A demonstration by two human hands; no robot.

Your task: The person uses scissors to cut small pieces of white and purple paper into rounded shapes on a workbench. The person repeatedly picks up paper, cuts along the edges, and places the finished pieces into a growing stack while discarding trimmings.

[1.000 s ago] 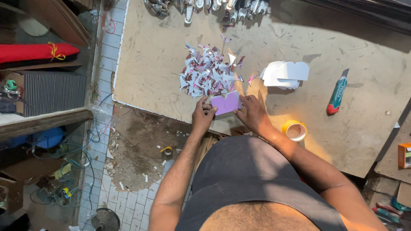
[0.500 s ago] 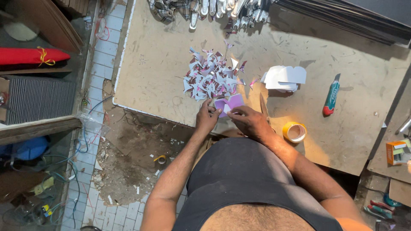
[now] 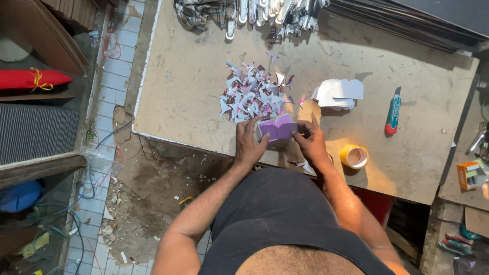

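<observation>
Head view: both hands at the near edge of the counter point(image 3: 193, 102), working one purple card piece point(image 3: 277, 127). Left hand point(image 3: 249, 145) has its fingers clamped on the piece's left side; right hand point(image 3: 309, 145) pinches the right edge. Piece sits just above the counter edge, touching the near side of the pile of paper offcuts point(image 3: 254, 94).

Risks, my read:
- Piece is right at the counter's lip. A slipped pinch likely drops it to the dirt floor point(image 3: 153, 198) below.
- Offcut pile is loose and touching the work. A hand sweep could scatter scraps or mix them under the piece.
- Utility knife point(image 3: 392, 113) lies well to the right, can't tell if the blade is out. Blind reach across is a cut hazard.
- Tape roll point(image 3: 354, 156) sits just beside the right wrist, near the edge; an elbow nudge could roll it off.

Containers: only a small orange box point(image 3: 471, 174) at far right on a side surface, contents not visible. White cut sheets point(image 3: 338, 94) lie stacked loose on the counter, not in anything.
</observation>
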